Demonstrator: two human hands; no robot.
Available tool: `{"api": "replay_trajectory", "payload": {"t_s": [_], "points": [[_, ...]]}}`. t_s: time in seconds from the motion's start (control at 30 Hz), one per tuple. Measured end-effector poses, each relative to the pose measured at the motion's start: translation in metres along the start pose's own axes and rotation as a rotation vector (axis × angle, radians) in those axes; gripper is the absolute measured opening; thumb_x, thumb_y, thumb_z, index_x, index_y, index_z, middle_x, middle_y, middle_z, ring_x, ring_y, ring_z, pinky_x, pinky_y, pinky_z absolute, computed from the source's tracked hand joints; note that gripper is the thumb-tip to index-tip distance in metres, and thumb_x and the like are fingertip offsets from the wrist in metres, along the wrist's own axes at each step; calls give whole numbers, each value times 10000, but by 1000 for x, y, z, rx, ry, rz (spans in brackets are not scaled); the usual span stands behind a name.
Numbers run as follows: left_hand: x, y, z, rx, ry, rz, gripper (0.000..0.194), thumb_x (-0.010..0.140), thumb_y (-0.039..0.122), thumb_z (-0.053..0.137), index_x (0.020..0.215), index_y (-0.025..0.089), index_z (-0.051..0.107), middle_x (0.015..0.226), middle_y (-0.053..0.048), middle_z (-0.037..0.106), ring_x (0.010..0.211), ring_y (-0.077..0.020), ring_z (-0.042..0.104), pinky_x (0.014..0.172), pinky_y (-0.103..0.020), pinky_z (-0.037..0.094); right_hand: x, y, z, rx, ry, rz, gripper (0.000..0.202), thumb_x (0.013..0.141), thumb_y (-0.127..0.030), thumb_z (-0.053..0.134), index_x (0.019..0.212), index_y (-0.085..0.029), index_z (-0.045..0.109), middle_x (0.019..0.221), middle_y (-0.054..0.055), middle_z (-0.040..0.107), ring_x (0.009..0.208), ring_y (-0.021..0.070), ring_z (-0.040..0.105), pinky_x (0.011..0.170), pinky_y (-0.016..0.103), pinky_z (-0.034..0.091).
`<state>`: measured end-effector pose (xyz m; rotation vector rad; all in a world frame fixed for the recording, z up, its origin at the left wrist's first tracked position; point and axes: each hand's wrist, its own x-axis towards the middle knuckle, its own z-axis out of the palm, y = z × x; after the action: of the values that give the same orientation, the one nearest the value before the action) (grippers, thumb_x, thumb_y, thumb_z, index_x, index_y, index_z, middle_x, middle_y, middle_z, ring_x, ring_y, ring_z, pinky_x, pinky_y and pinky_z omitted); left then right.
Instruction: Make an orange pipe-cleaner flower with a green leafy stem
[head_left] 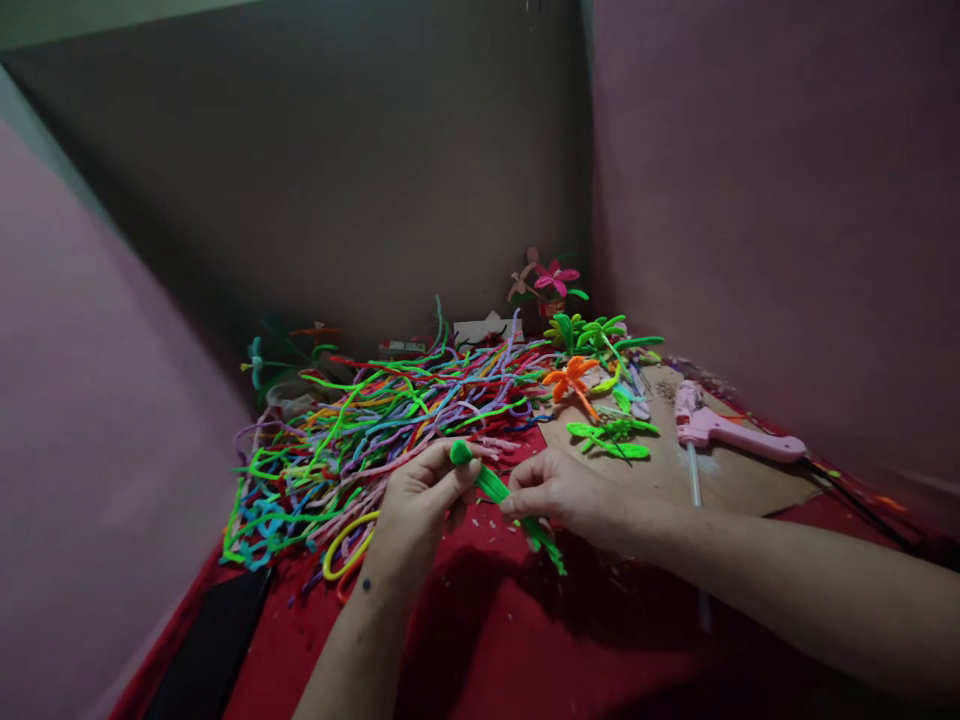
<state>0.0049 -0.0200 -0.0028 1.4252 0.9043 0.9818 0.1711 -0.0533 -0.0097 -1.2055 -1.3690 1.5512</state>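
Observation:
A bundle of green pipe cleaners [492, 485] slants between my hands above the red cloth. My left hand [427, 490] pinches its upper left end, thumb against fingers. Lower along the same bundle, my right hand [551, 490] is closed with thumb and fingertips on it. The frayed lower end sticks out below the right fingers. Just behind my hands spreads a large heap of loose pipe cleaners [420, 400] in many colours.
A pink glue gun [739, 435] lies on a brown board [724, 485] at the right. Near it are green leaf shapes [613, 438] and an orange pipe-cleaner flower [571, 380]. A pink flower [556, 277] stands behind. A flat black object [214, 640] is at the left front.

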Motion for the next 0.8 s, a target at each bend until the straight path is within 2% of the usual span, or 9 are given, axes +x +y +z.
{"api": "replay_trajectory", "payload": {"t_s": [0.13, 0.23, 0.33, 0.4, 0.47, 0.73, 0.8], "points": [[0, 1, 1, 43, -18, -33, 174, 744, 327, 632, 767, 155, 614, 519, 44, 490, 411, -53, 367, 393, -174, 276, -1, 3, 1, 148, -152, -15, 137, 680, -243, 579, 610, -125, 586, 512, -4, 593, 401, 68, 459, 428, 199, 356], [-2, 2, 6, 121, -28, -26, 170, 746, 328, 618, 713, 162, 599, 510, 37, 503, 409, -68, 376, 397, -186, 274, 0, 5, 1, 170, -158, -42, 189, 697, -294, 588, 638, -115, 612, 514, 2, 603, 415, 72, 487, 433, 192, 372], [-6, -2, 13, 311, 105, 128, 143, 741, 297, 612, 654, 185, 601, 503, 38, 477, 446, -90, 380, 443, -200, 296, 2, 8, 0, 163, -117, -21, 208, 686, -285, 601, 569, -113, 593, 454, -9, 579, 357, 61, 458, 386, 182, 350], [-8, -5, 17, 465, 216, 282, 74, 715, 258, 629, 663, 206, 641, 534, 26, 512, 485, -106, 403, 505, -209, 322, 4, 11, 0, 175, -118, -8, 215, 677, -283, 617, 550, -112, 586, 430, -15, 569, 336, 59, 447, 372, 180, 348], [-11, -8, 18, 555, 271, 377, 36, 688, 228, 644, 701, 229, 679, 574, 14, 559, 509, -119, 429, 556, -217, 339, 5, 14, 0, 203, -135, 8, 212, 674, -287, 630, 563, -111, 590, 425, -18, 570, 331, 61, 455, 369, 178, 358], [-10, -2, 17, 516, 276, 368, 55, 682, 224, 646, 630, 212, 660, 561, 19, 545, 527, -117, 435, 560, -214, 351, 5, 16, -1, 252, -199, 58, 177, 712, -233, 614, 586, -113, 579, 436, -5, 599, 328, 69, 488, 362, 171, 375], [-8, 0, 15, 455, 270, 294, 67, 686, 231, 642, 626, 204, 654, 550, 22, 536, 512, -108, 425, 523, -207, 343, 5, 15, -2, 261, -198, 68, 164, 716, -217, 613, 593, -113, 578, 428, -6, 597, 325, 71, 491, 354, 168, 368]]}}
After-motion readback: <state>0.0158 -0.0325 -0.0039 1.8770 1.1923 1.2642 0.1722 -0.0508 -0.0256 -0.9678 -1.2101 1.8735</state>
